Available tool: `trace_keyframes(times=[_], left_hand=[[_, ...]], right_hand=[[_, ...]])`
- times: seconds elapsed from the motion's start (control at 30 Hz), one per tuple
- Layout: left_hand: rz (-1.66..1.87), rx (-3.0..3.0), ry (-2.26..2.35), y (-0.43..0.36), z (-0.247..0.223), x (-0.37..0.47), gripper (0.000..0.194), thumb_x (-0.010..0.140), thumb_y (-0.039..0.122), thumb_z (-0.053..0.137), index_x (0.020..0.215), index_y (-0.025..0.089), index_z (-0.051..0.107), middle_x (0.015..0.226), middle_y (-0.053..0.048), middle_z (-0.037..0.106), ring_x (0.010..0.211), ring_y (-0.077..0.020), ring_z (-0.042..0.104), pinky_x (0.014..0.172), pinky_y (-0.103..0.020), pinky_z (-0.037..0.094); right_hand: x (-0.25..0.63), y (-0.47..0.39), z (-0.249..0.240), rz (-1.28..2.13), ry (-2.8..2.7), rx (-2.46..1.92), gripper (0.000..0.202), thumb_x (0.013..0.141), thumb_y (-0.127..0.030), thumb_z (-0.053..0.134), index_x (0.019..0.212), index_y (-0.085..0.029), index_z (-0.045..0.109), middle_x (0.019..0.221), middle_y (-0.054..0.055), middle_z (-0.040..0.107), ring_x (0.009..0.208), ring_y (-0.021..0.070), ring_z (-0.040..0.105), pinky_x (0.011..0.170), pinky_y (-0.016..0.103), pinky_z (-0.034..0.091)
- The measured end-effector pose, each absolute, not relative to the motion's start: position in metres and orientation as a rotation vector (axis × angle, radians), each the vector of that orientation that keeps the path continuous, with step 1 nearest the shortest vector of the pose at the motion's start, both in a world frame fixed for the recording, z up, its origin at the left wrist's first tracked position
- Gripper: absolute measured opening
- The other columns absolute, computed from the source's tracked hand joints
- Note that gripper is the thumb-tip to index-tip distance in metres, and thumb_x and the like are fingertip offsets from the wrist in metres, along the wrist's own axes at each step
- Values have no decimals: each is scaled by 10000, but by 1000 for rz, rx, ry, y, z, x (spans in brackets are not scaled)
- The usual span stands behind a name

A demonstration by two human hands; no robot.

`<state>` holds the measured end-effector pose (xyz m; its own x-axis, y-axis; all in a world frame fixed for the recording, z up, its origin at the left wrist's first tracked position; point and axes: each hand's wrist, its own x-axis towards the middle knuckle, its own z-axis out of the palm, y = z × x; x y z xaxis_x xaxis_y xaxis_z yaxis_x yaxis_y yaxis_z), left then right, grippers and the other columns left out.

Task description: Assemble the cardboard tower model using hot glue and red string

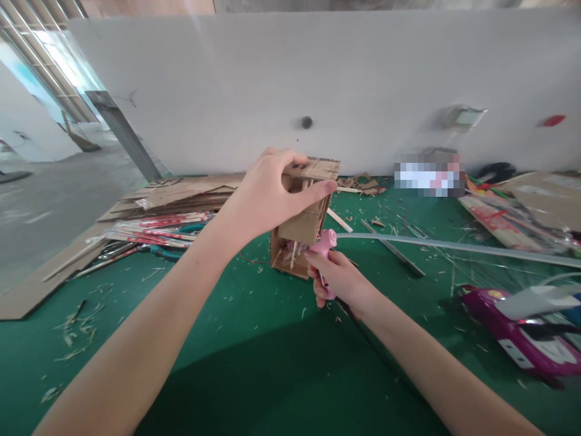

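Note:
A small cardboard box (pixel 297 227) stands upright on the green tabletop, its open front showing wooden sticks inside. My left hand (pixel 281 194) grips the top of the box, thumb along its right side and fingers over the upper edge. In my right hand (pixel 338 275) is a pink hot glue gun (pixel 325 247), with the fingers wrapped round its handle. The gun's front points into the lower opening of the box; its tip is hidden. A long translucent glue stick (pixel 436 243) runs out of the gun's back to the right.
Cardboard sheets (pixel 181 203) and packaged sticks (pixel 158 230) lie at the left. A metal blade-like strip (pixel 402 257) rests behind the glue stick. The purple power strip (pixel 503 327) with plugs is at the right. Wood shavings litter the green table (pixel 254 363); a white wall (pixel 227 91) rises behind.

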<state>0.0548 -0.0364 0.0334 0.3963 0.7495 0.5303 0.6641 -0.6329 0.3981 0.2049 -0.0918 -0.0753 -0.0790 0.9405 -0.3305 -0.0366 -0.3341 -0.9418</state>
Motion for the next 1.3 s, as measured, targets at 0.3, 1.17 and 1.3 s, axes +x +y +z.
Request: trace_keyframes(times=[0.3, 1.17, 1.3], left_hand=[[1048, 2523, 1280, -38, 34, 55, 559, 831, 627, 557, 1222, 226, 557, 1290, -91, 555, 1150, -261, 539, 957, -393, 466], [1080, 2434, 1288, -41, 36, 57, 556, 797, 627, 602, 1198, 242, 592, 1266, -75, 575, 1151, -270, 541, 980, -399, 456], [1071, 2427, 1306, -39, 36, 56, 560, 803, 630, 593, 1208, 243, 583, 1284, -76, 563, 1155, -269, 541, 976, -388, 456]], right_hand=[[202, -91, -77, 1492, -1039, -1352, 368, 882, -397, 562, 603, -200, 424, 542, -73, 405, 358, 62, 414, 348, 248, 478], [207, -96, -66, 1474, -1135, -1553, 302, 944, -385, 465, 719, -188, 498, 443, -19, 532, 350, 111, 530, 352, 201, 422], [206, -95, -78, 1370, -1205, -1600, 277, 936, -397, 475, 747, -196, 484, 396, -8, 554, 351, 124, 558, 349, 174, 366]])
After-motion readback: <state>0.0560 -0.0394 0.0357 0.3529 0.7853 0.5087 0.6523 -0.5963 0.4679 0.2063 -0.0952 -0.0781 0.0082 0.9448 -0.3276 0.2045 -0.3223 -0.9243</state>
